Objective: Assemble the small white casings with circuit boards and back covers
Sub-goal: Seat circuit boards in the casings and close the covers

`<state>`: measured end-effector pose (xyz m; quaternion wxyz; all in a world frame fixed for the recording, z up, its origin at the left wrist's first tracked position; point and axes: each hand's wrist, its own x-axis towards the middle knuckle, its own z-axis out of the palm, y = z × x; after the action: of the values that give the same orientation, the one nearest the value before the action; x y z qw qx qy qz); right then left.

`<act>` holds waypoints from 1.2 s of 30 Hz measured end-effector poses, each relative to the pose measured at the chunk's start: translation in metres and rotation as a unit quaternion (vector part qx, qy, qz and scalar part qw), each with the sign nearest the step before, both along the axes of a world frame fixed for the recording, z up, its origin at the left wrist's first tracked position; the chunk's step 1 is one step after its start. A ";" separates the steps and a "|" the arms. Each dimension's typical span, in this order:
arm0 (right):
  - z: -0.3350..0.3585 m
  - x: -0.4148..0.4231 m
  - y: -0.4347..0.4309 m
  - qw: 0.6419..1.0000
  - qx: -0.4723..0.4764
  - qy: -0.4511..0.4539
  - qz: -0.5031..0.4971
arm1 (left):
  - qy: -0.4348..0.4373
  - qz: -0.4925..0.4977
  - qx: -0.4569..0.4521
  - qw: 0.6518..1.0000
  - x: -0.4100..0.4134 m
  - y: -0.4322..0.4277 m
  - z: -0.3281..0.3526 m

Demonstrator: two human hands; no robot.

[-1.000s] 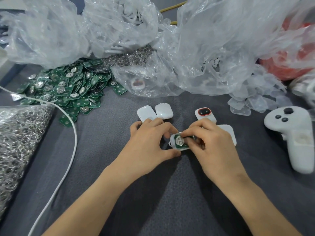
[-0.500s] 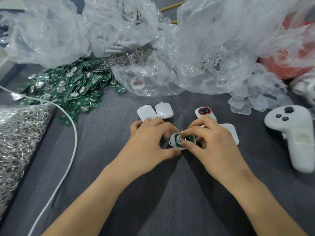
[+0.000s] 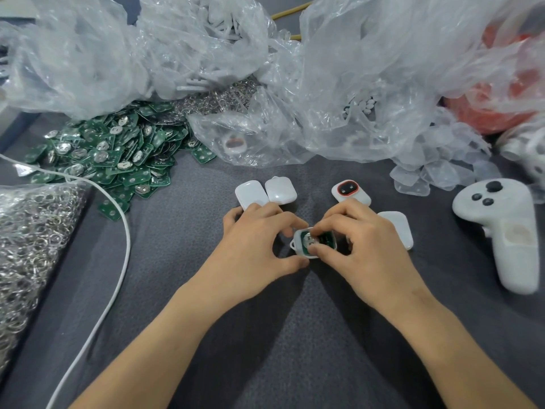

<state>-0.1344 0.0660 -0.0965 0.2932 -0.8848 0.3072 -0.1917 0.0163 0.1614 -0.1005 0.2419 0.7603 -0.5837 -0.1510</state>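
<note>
A grey table (image 3: 177,261) fills the view. Crumpled clear plastic bags (image 3: 368,84) lie heaped across its far side, and a red bag (image 3: 501,107) shows behind them at the far right. At the left edge sits a bag of metal rings (image 3: 32,237). Beyond it, a pile of green circuit boards (image 3: 118,154) spreads out from under the plastic. A white cable (image 3: 127,240) curves past the near edge of that pile and runs down to the bottom of the view. A white controller (image 3: 507,225) lies on the right, and a small heap of clear plastic pieces (image 3: 442,166) lies just beyond it.

Both forearms reach in from below and the hands meet at the middle of the table. The left hand (image 3: 253,246) pinches the left end of an open casing (image 3: 296,245) between thumb and forefinger. The right hand (image 3: 368,249) grips the same casing from the right, with thumb and forefinger curled over the circuit board (image 3: 326,239) seated inside. The casing is low over the table; I cannot tell whether it touches.

A white cover (image 3: 398,228) lies just beside the right hand. Two more covers (image 3: 252,193) lie side by side beyond the left hand. A casing with a red ring (image 3: 349,191) lies beyond the right hand.
</note>
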 end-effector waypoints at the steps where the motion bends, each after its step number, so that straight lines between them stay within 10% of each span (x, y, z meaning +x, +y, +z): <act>1: 0.000 0.000 0.000 1.000 0.000 0.000 -0.002 | -0.001 0.000 -0.001 1.000 0.000 0.000 0.000; 16: 0.002 0.004 0.003 0.993 -0.057 0.081 -0.064 | 0.022 -0.034 -0.031 0.999 -0.002 -0.001 0.004; 27: 0.007 -0.015 -0.003 0.974 0.025 -0.160 -0.156 | 0.017 -0.046 -0.025 0.999 -0.001 -0.002 0.005; 36: -0.003 -0.011 0.004 0.984 0.014 -0.120 -0.133 | -0.018 -0.045 -0.027 0.998 -0.004 -0.001 0.005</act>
<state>-0.1452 0.0703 -0.0996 0.3123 -0.8023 0.3879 -0.3290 0.0128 0.1604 -0.0952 0.2454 0.7286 -0.6256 -0.1324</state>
